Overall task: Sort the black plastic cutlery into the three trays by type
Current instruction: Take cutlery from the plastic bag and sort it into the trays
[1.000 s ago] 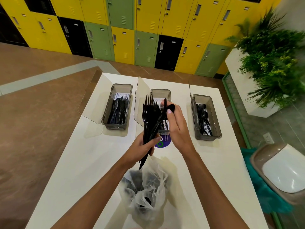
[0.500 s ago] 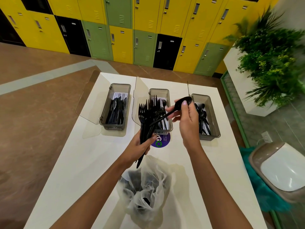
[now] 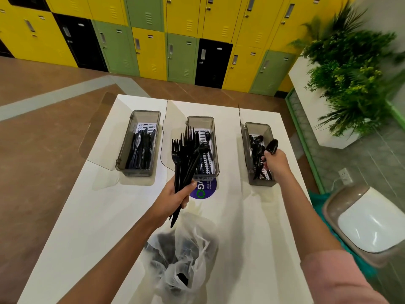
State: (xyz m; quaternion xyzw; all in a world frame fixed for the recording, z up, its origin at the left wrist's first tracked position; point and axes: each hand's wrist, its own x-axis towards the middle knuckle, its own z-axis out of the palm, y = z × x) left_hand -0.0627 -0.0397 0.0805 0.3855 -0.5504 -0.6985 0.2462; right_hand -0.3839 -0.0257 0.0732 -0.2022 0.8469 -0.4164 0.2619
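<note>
Three smoky clear trays stand in a row on the white table (image 3: 92, 216). Knives fill the left tray (image 3: 122, 154), forks lie in the middle tray (image 3: 215, 150), spoons in the right tray (image 3: 270, 132). My left hand (image 3: 175, 196) grips a bundle of black forks (image 3: 186, 154) upright in front of the middle tray. My right hand (image 3: 275, 163) holds a black spoon (image 3: 271, 147) over the right tray, bowl pointing away from me.
A crumpled clear plastic bag (image 3: 184, 260) with more black cutlery lies near the table's front edge. A purple round sticker (image 3: 206, 190) sits before the middle tray. Open tray lids lean left of each tray. A bin (image 3: 368, 222) and planter (image 3: 350, 84) stand to the right.
My right hand pulled one spoon out of the bundle and carried it right, from the middle tray to over the right tray. The left hand kept hold of the forks.
</note>
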